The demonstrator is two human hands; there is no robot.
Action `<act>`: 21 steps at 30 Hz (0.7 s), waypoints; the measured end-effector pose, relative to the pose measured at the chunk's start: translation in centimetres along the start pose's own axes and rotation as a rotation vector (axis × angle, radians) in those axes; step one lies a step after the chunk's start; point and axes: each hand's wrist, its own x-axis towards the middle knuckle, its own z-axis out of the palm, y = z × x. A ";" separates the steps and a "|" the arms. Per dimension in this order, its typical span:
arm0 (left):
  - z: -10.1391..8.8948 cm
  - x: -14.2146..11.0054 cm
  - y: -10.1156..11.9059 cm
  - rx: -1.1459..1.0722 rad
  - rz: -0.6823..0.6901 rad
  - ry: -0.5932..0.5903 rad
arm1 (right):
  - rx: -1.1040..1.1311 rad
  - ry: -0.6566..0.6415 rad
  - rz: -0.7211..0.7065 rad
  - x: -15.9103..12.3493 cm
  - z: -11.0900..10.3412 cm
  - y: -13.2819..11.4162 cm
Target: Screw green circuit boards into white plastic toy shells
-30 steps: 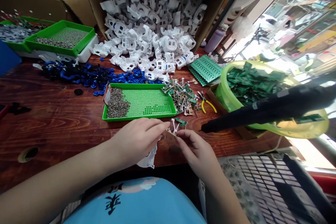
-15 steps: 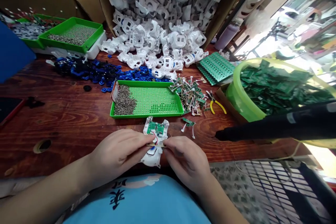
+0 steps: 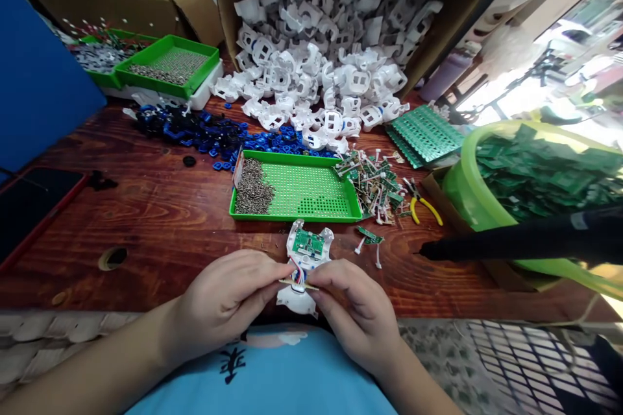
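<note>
At far left, a dark red-edged device (image 3: 36, 211) is seen on the wooden table (image 3: 156, 214); behind it, a small green tray (image 3: 168, 69) is partly filled with metal bits. Black and blue parts (image 3: 189, 130) are heaped next. The left end of a thin board (image 3: 298, 285) is pinched between thumb and fingers of the left hand (image 3: 226, 295). The board is held at the table's near edge, over a white housing (image 3: 298, 303) fitted with a green circuit board (image 3: 309, 244); whether board and housing touch cannot be told. Wires (image 3: 298, 269) are bunched between the hands. The board's right end is gripped by the right hand (image 3: 357, 305), likewise thumb to fingers. Farther right, a loose board (image 3: 372, 235) is noted, then yellow-handled pliers (image 3: 424, 205), then a yellow-green basin (image 3: 462, 185) filled with green boards.
</note>
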 end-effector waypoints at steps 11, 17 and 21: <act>-2.3 0.1 -0.8 -0.015 -0.206 -0.035 | -0.264 -0.105 -0.318 1.9 -1.2 0.7; -11.4 1.0 -10.6 0.391 -0.805 0.304 | -0.096 0.269 0.022 1.1 -1.2 2.0; -16.1 2.6 -17.2 0.542 -1.006 0.403 | -0.034 0.395 0.176 0.5 -0.9 3.0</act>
